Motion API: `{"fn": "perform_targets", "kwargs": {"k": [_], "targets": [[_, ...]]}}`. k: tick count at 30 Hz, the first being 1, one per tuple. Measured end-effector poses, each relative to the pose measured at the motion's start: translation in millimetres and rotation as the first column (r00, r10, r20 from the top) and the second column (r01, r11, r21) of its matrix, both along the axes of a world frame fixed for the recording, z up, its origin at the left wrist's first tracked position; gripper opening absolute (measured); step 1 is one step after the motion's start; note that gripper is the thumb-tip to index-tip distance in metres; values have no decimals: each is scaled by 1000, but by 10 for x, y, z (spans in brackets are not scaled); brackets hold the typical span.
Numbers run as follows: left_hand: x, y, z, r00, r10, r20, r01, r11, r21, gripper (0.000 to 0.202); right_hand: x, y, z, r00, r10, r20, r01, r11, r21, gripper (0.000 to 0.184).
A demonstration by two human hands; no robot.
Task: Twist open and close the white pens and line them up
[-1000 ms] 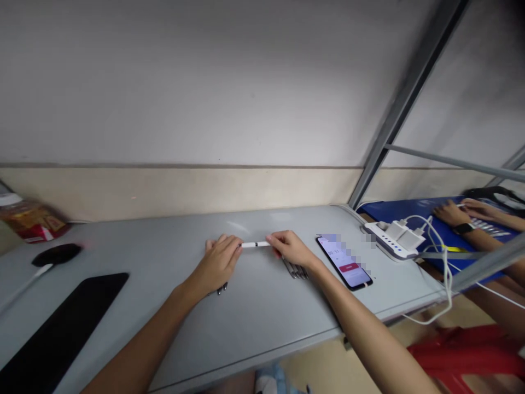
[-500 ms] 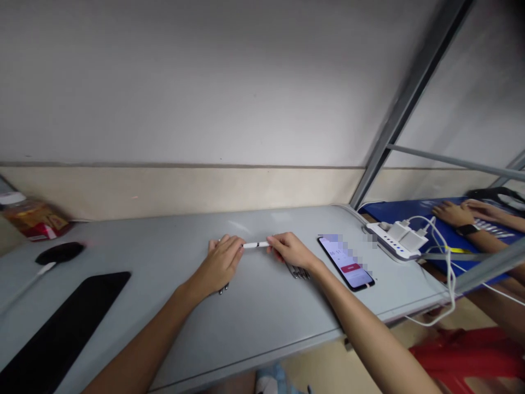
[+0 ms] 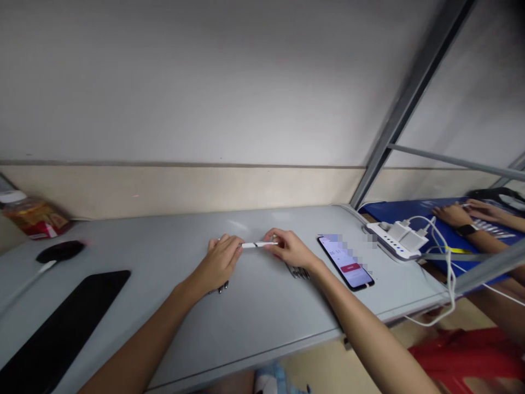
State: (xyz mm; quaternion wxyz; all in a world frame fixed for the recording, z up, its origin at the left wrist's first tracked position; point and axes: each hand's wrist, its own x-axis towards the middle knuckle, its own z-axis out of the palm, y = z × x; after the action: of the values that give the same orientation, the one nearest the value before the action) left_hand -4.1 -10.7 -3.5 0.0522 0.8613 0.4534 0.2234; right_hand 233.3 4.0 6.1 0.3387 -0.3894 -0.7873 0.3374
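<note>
A slim white pen [image 3: 249, 245] with a dark band lies level between my two hands, just above the grey desk. My left hand [image 3: 223, 260] is closed on its left end, palm down. At the other end, the thumb and fingers of my right hand [image 3: 289, 247] pinch the pen, and a white tip shows between them. Dark, metal-tipped pens [image 3: 299, 272] lie partly hidden under my right hand. More metal tips [image 3: 222, 287] poke out beside my left wrist.
Right of my right hand lies a lit phone [image 3: 346, 262], then a power strip [image 3: 396, 241] with white plugs and cables. A black tablet-like slab [image 3: 69, 328], a black oval object [image 3: 60, 251] and a jar [image 3: 35, 216] are at left. Another person's hands [image 3: 455, 214] work over a blue surface.
My right fingers have shifted and opened slightly around the pen's right end, showing more of it. The pen's dark band looks slanted now. My left hand has stayed nearly still.
</note>
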Motion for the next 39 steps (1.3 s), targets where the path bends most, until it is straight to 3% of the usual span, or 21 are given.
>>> {"fn": "perform_targets", "kwargs": {"k": [3, 6, 8, 11, 17, 19, 22, 24, 27, 29, 31, 34, 39], "targets": [[1, -4, 0, 1000, -17, 4, 17, 1000, -1, 26, -4, 10, -4, 996, -50, 72, 50, 999, -2, 50], [-15, 5, -3, 1000, -8, -2, 8, 1000, -7, 27, -1, 2, 22, 998, -48, 28, 46, 995, 90, 33], [-38, 24, -11, 1000, 3, -7, -3, 1000, -11, 29, -1, -11, 42, 1000, -16, 20, 12, 987, 158, 37], [-71, 61, -27, 1000, 18, -14, -18, 1000, -25, 28, -23, -26, 36, 996, 0, 90, -21, 972, 235, 24], [-89, 84, -30, 992, 105, -73, -103, 994, 23, 26, -131, -33, -79, 953, -157, 261, 65, 942, 329, 37], [-77, 71, -24, 991, 116, -67, -112, 992, 57, 27, -152, -34, -87, 964, -166, 208, 107, 957, 268, 36], [-35, 32, 15, 997, 81, -10, -80, 995, 58, 25, -158, -22, -44, 993, -102, -66, 102, 995, 4, 33], [-4, 1, 62, 999, 36, 35, -36, 999, 23, 23, -144, -3, 2, 931, -88, -355, 26, 984, -176, 30], [6, -19, 122, 998, 29, 61, -29, 1000, 6, 24, -90, 45, 53, 679, -161, -716, -158, 921, -356, 27], [-24, -1, 128, 993, 108, 37, -109, 994, 27, 23, -32, 83, 61, 510, -244, -825, -296, 850, -435, 27], [-74, 36, 109, 978, 211, -10, -210, 976, 59, 19, 26, 117, 54, 414, -288, -864, -383, 806, -452, 26], [-138, 84, 64, 959, 274, -75, -269, 960, 72, 17, 80, 142, 42, 358, -302, -883, -396, 808, -437, 29], [-138, 82, 21, 955, 270, -120, -263, 962, 75, 17, 80, 141, 55, 397, -294, -869, -348, 829, -439, 26]]}}
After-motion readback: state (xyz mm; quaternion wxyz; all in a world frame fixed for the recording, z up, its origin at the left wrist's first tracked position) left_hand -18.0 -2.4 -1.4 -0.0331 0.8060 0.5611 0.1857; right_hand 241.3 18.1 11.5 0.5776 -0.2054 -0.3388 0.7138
